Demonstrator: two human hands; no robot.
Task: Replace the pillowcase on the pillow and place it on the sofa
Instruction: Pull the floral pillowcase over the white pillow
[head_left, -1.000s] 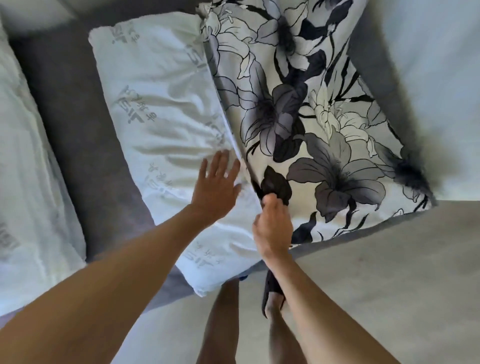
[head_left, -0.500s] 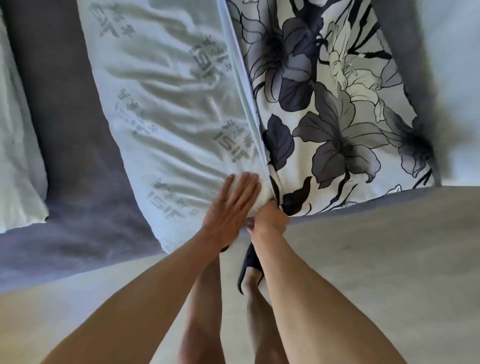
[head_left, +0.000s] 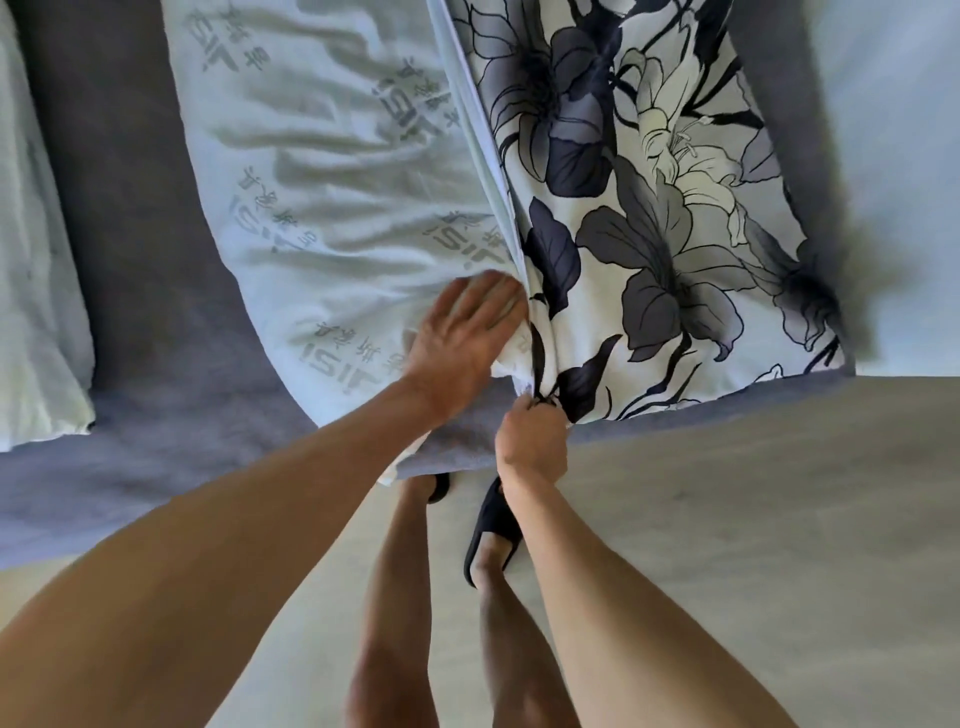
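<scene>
A white pillow (head_left: 332, 171) with grey printed lettering lies on the grey sofa seat (head_left: 156, 338). Its right part sits inside a floral pillowcase (head_left: 649, 208), white with dark blue and grey flowers. My left hand (head_left: 462, 338) lies flat on the pillow's near corner, fingers straight and reaching under the case's open edge. My right hand (head_left: 530, 436) pinches the near corner of the pillowcase opening at the sofa's front edge.
A second white pillow (head_left: 36, 291) lies at the far left of the sofa. A pale cushion (head_left: 898, 171) stands at the right. Below the sofa edge is light floor (head_left: 753, 519), with my legs and dark slippers (head_left: 493, 525) there.
My left hand slid right and nearer, from the middle of the pillow to its corner at the case opening. My right hand drew the case edge down to the sofa's front.
</scene>
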